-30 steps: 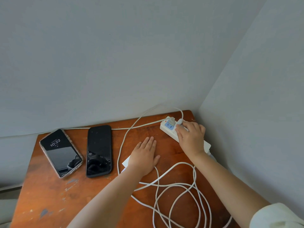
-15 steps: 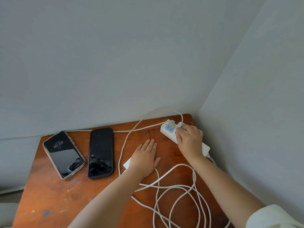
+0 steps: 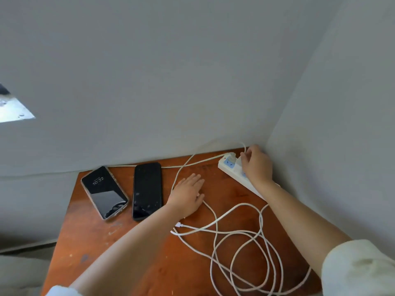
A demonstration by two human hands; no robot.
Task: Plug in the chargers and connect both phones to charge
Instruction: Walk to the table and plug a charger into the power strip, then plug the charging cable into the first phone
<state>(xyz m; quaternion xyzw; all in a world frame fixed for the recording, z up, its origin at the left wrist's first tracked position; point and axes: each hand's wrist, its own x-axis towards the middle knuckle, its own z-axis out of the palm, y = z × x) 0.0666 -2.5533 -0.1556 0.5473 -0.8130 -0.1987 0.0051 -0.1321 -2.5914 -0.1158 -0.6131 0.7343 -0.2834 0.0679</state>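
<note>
Two phones lie face up on the orange-brown table (image 3: 102, 242): a lit phone (image 3: 104, 192) showing 10:22 at the left, and a dark phone (image 3: 147, 190) beside it. In the far right corner lies a white power strip (image 3: 227, 166). My right hand (image 3: 257, 167) rests on it, with the fingertips pinched on a white charger plug (image 3: 239, 162) at its far end. My left hand (image 3: 188, 193) lies flat, palm down, over a white cable near the dark phone. Loose white cables (image 3: 245, 242) coil across the near right, and two cable ends (image 3: 177, 227) lie by my left forearm.
Grey walls meet in a corner just behind the power strip. A thin white cable (image 3: 171, 167) runs along the table's back edge behind the phones. The table's left edge drops off just beyond the lit phone.
My right hand has slid toward the far end of the power strip. The left hand stays flat. The white block that showed under it earlier is now hidden.
</note>
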